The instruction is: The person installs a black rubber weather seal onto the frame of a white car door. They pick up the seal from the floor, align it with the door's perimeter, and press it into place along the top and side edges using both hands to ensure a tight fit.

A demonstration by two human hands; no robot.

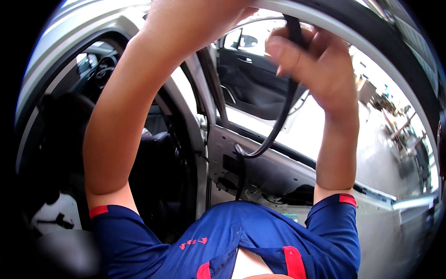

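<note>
A long black rubber door seal (280, 122) hangs in a loop inside the window opening of a silver car door (220, 139). My right hand (320, 63) is raised near the top of the door frame (332, 21), fingers curled around the seal; motion blurs them a little. Below that hand the seal curves down and doubles back, and its lower length drops in front of the bare metal door panel. My left hand (209, 14) reaches up to the upper frame at the picture's top edge. Its fingers are mostly cut off there, so their hold is hidden.
On my left, the car's door opening shows a dark seat (65, 125) and a steering wheel (105, 67). Beyond the window opening stands another door with a black trim panel (253, 88). Cluttered equipment (388, 109) stands on the shop floor at the right.
</note>
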